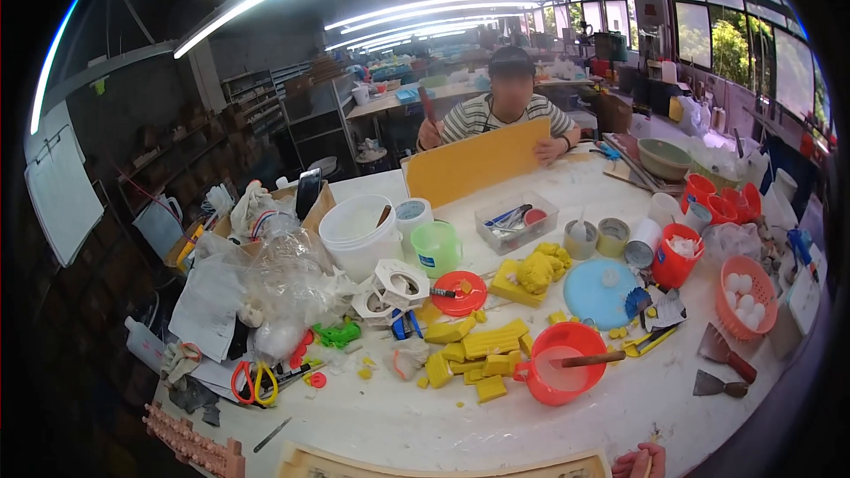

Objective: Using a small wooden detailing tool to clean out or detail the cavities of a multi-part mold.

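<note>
At the bottom right edge, my right hand (639, 460) shows only in part, its fingers curled together. Whatever it may hold is too small and cut off to make out. Beside it, along the lower edge, lies a cream-coloured shallow frame or panel (443, 467), mostly out of the picture. My left hand is out of sight. Farther in stands a red plastic cup (567, 389) of pale liquid with a wooden-handled tool (593, 359) resting across it. Several yellow clay blocks (492, 341) lie just left of the cup.
Scissors (255, 384) and a pink moulded strip (195, 444) lie left; scrapers (728, 363) and a basket of white balls (746, 296) lie right. White buckets (359, 232) stand behind. Across the table a person holds a yellow board (478, 164) and a red-handled tool (427, 104).
</note>
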`<state>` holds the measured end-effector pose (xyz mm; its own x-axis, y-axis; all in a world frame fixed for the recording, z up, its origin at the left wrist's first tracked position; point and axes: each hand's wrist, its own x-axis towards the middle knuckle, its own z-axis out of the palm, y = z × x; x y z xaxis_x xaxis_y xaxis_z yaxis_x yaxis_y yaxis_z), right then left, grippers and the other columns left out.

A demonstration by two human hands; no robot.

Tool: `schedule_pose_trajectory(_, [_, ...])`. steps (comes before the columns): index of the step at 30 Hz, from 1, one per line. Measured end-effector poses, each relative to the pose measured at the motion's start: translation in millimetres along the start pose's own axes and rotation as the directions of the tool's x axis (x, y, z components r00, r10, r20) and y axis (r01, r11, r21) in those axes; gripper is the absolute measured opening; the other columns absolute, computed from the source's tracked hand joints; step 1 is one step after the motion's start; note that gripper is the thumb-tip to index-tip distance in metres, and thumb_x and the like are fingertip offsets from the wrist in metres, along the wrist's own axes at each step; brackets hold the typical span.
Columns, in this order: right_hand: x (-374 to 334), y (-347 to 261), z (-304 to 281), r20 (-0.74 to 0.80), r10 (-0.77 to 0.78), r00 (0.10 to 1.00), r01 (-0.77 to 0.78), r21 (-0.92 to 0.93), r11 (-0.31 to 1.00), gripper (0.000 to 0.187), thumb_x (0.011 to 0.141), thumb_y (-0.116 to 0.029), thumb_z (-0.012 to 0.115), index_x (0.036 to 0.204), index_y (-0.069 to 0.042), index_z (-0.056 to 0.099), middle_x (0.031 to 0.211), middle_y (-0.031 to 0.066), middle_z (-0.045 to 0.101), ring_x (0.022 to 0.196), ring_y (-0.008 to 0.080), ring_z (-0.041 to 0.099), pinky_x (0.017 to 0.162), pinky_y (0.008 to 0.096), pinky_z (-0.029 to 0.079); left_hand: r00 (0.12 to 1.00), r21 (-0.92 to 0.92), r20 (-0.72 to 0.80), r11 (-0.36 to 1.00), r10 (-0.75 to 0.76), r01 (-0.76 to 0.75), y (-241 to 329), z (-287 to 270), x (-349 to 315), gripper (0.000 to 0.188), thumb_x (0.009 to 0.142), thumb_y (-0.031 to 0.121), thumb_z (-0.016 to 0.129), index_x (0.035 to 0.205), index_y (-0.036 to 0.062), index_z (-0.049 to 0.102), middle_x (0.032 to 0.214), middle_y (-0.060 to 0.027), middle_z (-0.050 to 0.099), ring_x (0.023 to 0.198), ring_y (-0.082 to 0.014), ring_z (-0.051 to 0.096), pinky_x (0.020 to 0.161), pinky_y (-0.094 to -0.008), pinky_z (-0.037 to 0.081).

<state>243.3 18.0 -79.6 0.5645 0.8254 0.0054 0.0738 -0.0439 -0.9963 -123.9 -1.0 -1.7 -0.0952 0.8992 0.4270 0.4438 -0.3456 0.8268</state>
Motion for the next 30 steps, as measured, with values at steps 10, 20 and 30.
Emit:
schedule_pose_trajectory(10, [4.6, -6.1, -3.2, 0.019, -0.015, 1.000, 0.015, 0.026, 1.000, 0.031, 0.110, -0.026, 0.052, 0.124, 0.000, 0.060, 0.090, 0.0071, 0.066, 0.076, 0.0138, 0.062, 0.069, 0.0276, 0.052, 0.985, -0.109, -0.014, 0.980, -0.170, 0.167, -3.9, 11.2, -13.2, 0.015, 0.097, 0.007, 0.065, 0.092, -0.0057, 0.071, 0.091, -0.0148, 0.072, 0.082, -0.0235, 0.064, 0.076, -0.0367, 0.051])
schedule_pose_trajectory(20, [6.0, -3.4, 2.2, 0.072, -0.028, 0.997, 0.026, 0.039, 0.999, 0.031, 0.109, -0.027, 0.054, 0.122, 0.000, 0.061, 0.089, 0.0067, 0.068, 0.074, 0.0133, 0.062, 0.066, 0.0275, 0.052, 0.970, -0.111, -0.077, 0.969, -0.231, 0.221, -8.6, 7.9, -9.4, 0.016, 0.098, 0.006, 0.064, 0.094, -0.0061, 0.073, 0.092, -0.0137, 0.073, 0.086, -0.0220, 0.064, 0.078, -0.0349, 0.051])
schedule_pose_trajectory(30, [3.2, -8.1, -4.8, 0.107, -0.002, 0.994, -0.007, 0.085, 0.996, 0.028, 0.108, -0.023, 0.055, 0.121, 0.001, 0.061, 0.090, 0.0078, 0.069, 0.075, 0.0148, 0.064, 0.067, 0.0279, 0.054, 0.989, -0.005, -0.095, 0.993, -0.115, 0.115, 0.7, 13.5, -2.6, 0.021, 0.098, 0.013, 0.066, 0.089, -0.0057, 0.072, 0.086, -0.0135, 0.072, 0.079, -0.0231, 0.064, 0.073, -0.0357, 0.051])
